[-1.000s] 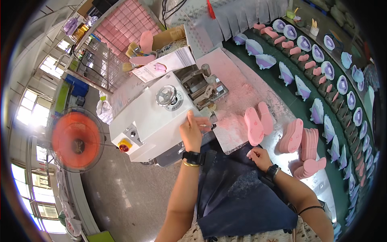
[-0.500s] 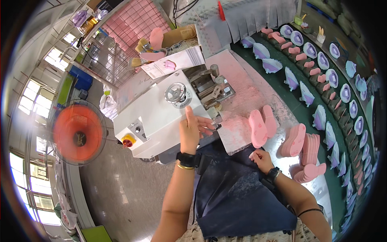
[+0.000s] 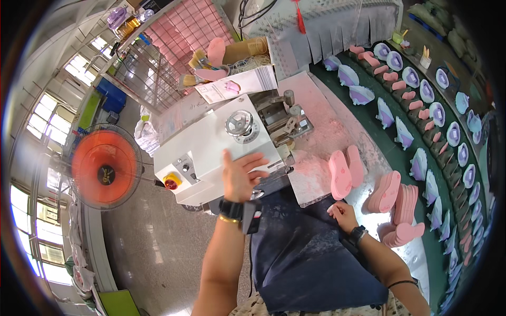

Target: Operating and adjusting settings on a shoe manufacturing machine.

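My left hand [image 3: 243,176] is over the front of a white machine [image 3: 205,142], its fingers spread and nothing in them. Just beyond it are a silver dial knob [image 3: 240,124] and the machine's metal working head [image 3: 290,124]. A red-and-yellow rotary switch [image 3: 172,181] sits at the machine's left end. My right hand [image 3: 345,217] is curled at the table's near edge by the dark apron [image 3: 311,253], with a small pale bit at its fingertips, too small to name. Two pink insoles [image 3: 340,175] lie just beyond that hand.
Stacks of pink insoles [image 3: 405,204] stand on the metal tabletop to the right. Past them, a green conveyor [image 3: 390,142] carries purple-and-white shoe uppers [image 3: 418,163]. A box of brushes and string [image 3: 237,84] is behind the machine. An orange fan [image 3: 103,171] stands at left.
My left hand has shifted left and back toward me, away from the machine's working head. The right hand stays by the table's edge. The whole view has tilted slightly.
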`<state>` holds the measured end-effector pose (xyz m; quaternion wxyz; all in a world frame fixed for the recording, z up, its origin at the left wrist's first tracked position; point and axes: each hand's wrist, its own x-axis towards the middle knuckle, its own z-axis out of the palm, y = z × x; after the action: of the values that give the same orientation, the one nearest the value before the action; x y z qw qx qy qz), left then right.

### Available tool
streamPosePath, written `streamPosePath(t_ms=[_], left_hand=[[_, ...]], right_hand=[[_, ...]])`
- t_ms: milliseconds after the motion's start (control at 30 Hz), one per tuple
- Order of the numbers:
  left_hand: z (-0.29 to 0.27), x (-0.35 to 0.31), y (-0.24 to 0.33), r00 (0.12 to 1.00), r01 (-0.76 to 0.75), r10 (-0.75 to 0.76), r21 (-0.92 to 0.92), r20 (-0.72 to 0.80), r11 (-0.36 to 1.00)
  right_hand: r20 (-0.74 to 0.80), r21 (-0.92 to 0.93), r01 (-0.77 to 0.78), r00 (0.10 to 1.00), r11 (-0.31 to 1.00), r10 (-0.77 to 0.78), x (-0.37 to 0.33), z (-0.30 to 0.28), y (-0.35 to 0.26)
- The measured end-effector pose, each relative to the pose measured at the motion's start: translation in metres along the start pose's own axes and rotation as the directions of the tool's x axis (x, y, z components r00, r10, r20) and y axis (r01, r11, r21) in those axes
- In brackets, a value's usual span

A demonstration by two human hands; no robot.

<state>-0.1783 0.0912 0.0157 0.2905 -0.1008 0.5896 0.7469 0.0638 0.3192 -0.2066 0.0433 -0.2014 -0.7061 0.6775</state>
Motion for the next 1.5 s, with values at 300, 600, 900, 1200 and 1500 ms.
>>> streamPosePath(t_ms=[300, 600, 900, 1200, 1500], left_hand=[[-0.017, -0.043, 0.014, 0.320, -0.255, 0.861, 0.911, 0.396, -0.325], [0.014, -0.008, -0.002, 0.558, -0.193, 0.694, 0.885, 0.454, -0.424], [0.061, -0.027, -0.020, 0.524, -0.199, 0.702, 0.870, 0.483, -0.451], [0.093, -0.018, -0.001, 0.614, -0.088, 0.670, 0.880, 0.417, -0.467], [0.119, 0.011, 0.010, 0.702, 0.070, 0.665, 0.904, 0.255, -0.422]], right_hand=[[-0.011, -0.021, 0.003, 1.000, 1.000, -0.004, -0.002, -0.001, -0.005], [-0.027, 0.034, -0.004, 1.000, 0.999, 0.004, -0.001, 0.000, -0.004], [-0.004, 0.096, -0.060, 0.998, 0.994, 0.061, 0.004, -0.004, -0.003], [-0.006, 0.123, -0.007, 1.000, 0.992, 0.008, 0.006, -0.007, -0.001], [0.042, 0.160, -0.014, 0.999, 0.987, 0.007, 0.005, -0.015, 0.000]])
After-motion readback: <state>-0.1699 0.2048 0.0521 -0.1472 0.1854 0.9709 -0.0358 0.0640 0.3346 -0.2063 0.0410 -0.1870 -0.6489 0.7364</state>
